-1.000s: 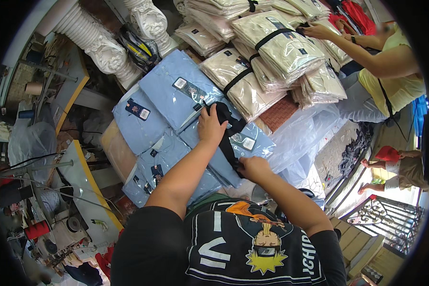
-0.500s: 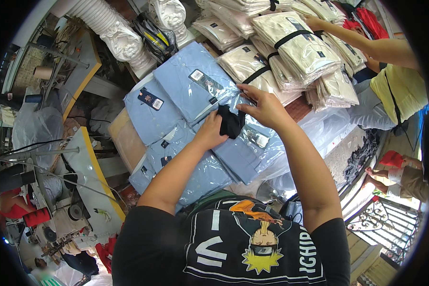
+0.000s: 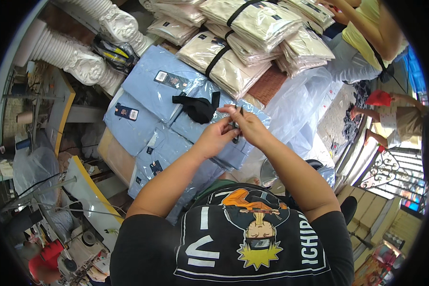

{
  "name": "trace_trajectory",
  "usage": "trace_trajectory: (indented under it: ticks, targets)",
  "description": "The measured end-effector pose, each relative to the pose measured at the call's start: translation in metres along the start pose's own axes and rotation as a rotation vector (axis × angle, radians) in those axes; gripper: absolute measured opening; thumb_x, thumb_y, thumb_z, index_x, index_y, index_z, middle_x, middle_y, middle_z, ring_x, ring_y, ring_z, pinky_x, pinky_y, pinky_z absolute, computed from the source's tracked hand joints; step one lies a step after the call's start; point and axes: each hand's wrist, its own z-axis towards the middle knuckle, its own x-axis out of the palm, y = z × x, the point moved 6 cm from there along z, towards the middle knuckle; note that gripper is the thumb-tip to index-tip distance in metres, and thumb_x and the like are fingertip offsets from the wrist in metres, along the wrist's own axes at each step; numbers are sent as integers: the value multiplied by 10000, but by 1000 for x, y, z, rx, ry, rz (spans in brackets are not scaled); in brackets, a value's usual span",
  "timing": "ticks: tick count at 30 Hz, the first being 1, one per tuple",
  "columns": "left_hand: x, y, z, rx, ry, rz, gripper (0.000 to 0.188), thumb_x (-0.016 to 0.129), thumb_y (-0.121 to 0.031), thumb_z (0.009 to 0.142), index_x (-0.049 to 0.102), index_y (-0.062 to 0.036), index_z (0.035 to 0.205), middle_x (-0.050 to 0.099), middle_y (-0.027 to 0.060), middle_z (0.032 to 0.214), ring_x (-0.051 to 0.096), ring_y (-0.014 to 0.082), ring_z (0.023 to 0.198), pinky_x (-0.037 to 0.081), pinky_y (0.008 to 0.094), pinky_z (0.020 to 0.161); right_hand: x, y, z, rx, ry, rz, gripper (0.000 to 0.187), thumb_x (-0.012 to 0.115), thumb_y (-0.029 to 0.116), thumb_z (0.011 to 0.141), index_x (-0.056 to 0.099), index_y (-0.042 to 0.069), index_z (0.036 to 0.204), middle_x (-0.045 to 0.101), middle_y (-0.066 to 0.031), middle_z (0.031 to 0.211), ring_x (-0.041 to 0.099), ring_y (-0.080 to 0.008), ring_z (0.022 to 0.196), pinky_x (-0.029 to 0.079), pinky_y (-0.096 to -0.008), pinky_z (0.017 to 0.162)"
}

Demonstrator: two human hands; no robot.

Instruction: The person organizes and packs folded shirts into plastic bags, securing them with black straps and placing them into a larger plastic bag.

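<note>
My left hand (image 3: 215, 137) and my right hand (image 3: 249, 126) meet over the folded blue shirts, fingers closed on a thin black strip (image 3: 235, 125) between them. Most of that strip is hidden by my fingers, so its full shape does not show. Just beyond my left hand a crumpled bundle of black fabric band (image 3: 198, 110) rests on the packs. The blue shirts (image 3: 145, 81) lie flat in clear plastic bags, side by side and partly overlapping, some with dark hang tags (image 3: 127, 112).
Cream folded garments (image 3: 252, 26) in plastic, bound with black straps, are stacked at the far side. Clear plastic sheeting (image 3: 295, 102) drapes on the right. A co-worker in yellow (image 3: 364, 33) is at the far right. Yellow-edged sewing tables (image 3: 93, 195) stand left.
The black bundle has left my hands and lies on the shirts. Both hands have come together nearer to me, around a thin black strip. The view has shifted to the right.
</note>
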Motion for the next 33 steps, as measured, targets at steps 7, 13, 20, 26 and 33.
trace_trajectory:
  ticks: [7, 13, 20, 26, 33]
  targets:
    - [-76, 45, -10, -127, -351, 425, 254, 494, -166, 887, 557, -59, 1108, 603, 38, 844, 556, 99, 759, 447, 236, 685, -98, -30, -77, -154, -325, -474, 361, 575, 269, 810, 568, 62, 1106, 626, -128, 981, 612, -236, 866, 470, -338, 763]
    - [-128, 118, -27, -166, -385, 701, 473, 628, -182, 782, 453, 67, 1144, 578, 159, 939, 568, 213, 816, 458, 301, 727, -254, -119, -281, 241, -1130, -671, 321, 602, 270, 783, 605, 89, 1048, 634, -120, 958, 604, -272, 864, 459, -354, 782]
    - [-146, 107, -18, -298, -477, 1243, 700, 657, -317, 720, 376, 75, 1229, 483, 249, 1143, 478, 393, 1043, 376, 432, 900, -305, -229, -567, 752, -1968, -920, 492, 641, 356, 745, 550, 20, 1092, 528, -195, 1142, 501, -337, 1046, 404, -403, 878]
    - [-77, 26, -3, -307, -908, 1601, 679, 590, -402, 758, 346, -91, 1310, 296, 187, 1347, 328, 358, 1211, 285, 535, 934, -312, -338, -634, 974, -1776, -371, 733, 657, 521, 686, 492, 12, 1187, 543, -199, 1131, 522, -301, 1053, 413, -380, 884]
    - [110, -32, 51, 344, -340, 1666, 578, 587, -292, 774, 388, -120, 1289, 257, 188, 1368, 292, 364, 1232, 240, 479, 988, -326, -390, -655, 723, -1660, -54, 688, 695, 442, 684, 513, -39, 1141, 614, -172, 997, 608, -226, 880, 476, -311, 757]
